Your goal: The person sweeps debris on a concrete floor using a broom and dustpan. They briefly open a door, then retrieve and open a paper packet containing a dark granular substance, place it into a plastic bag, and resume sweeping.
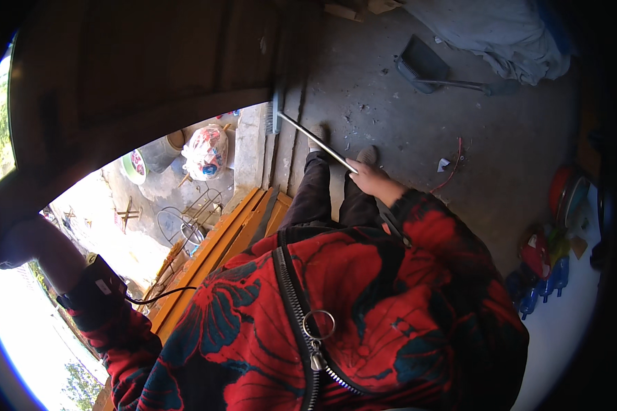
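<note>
My right hand [371,179] is closed around the metal handle [319,142] of a broom. At the handle's far end, the grey-blue broom head [274,112] stands at the door sill, its bristles facing outward beside the edge of a dark door [149,67]. Over on the left, my left hand [15,244] is raised against the door's near edge. Deep shadow there hides its fingers. Scattered bits of litter [362,108] lie on the concrete floor [411,123] ahead of my shoes.
A long-handled dustpan [425,64] rests on the floor near a pale cloth cover [498,36]. A red cord [455,164] and a white scrap [443,164] lie to the right. Blue bottles [545,282] are beyond. Outside are a stuffed plastic bag [207,151] and a wire frame [193,216].
</note>
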Available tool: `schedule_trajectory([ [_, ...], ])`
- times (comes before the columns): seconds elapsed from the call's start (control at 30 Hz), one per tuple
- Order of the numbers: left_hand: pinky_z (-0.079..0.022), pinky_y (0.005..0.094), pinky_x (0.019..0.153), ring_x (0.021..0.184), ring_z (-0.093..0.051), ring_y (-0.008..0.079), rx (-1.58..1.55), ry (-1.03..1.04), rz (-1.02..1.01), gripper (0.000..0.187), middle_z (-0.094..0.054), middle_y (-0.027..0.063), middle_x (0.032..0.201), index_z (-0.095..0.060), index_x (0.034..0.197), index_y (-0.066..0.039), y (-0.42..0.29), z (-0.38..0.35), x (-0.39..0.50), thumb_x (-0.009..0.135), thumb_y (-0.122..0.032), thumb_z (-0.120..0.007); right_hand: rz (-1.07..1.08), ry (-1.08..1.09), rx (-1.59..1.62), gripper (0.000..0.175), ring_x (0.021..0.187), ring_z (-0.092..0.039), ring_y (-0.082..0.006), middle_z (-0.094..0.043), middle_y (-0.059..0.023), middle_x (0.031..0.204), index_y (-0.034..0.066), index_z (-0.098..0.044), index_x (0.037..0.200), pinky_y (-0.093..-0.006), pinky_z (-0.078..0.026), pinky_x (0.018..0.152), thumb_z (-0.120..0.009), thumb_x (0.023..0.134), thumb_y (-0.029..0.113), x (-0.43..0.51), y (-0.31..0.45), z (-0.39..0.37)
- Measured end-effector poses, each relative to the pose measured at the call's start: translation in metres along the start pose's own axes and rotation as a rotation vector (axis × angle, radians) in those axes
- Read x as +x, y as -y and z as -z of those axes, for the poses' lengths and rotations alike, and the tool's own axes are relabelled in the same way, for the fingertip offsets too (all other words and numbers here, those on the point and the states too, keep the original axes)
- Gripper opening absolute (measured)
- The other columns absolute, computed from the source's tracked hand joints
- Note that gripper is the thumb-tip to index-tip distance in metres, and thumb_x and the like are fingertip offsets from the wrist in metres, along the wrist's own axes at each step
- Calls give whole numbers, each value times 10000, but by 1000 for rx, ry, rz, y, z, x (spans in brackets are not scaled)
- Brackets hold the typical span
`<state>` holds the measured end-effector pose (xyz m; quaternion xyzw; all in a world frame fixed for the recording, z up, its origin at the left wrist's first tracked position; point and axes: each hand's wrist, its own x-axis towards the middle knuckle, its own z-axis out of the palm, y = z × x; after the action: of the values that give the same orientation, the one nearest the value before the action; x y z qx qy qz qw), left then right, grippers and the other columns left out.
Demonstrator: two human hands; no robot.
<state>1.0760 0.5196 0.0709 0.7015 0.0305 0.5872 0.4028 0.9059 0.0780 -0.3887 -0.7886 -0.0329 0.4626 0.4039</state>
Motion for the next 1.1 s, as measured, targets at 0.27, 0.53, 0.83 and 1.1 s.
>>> schedule_trajectory([
  [0.27,-483,435,823,957,-559,281,2,-9,-9,530,-555,178,1041,-490,1118,21,3,5,2,831,-423,-469,-55,-103,-4,446,975,-551,-379,-567,-223,1083,92,-457,1256,-415,-441,836,-471,821,190,-18,-40,8],
  [0.53,-488,433,819,955,-561,283,18,3,-14,531,-555,181,1040,-488,1119,26,3,4,4,831,-419,-464,-54,-202,-15,439,1009,-536,-373,-557,-239,1084,71,-468,1239,-417,-433,854,-482,840,254,50,12,-13],
  [0.83,-492,431,814,952,-564,285,17,3,-4,532,-555,184,1039,-485,1120,32,6,9,4,832,-415,-458,-69,-236,-61,464,933,-564,-386,-590,-239,1003,89,-418,1284,-450,-444,809,-446,852,257,40,14,0],
  [1.1,-497,429,810,950,-566,287,12,8,-26,533,-555,187,1039,-483,1121,36,4,9,7,833,-411,-453,-62,-328,-14,461,968,-559,-377,-579,-235,1049,103,-419,1286,-445,-443,828,-449,846,238,65,34,9],
])
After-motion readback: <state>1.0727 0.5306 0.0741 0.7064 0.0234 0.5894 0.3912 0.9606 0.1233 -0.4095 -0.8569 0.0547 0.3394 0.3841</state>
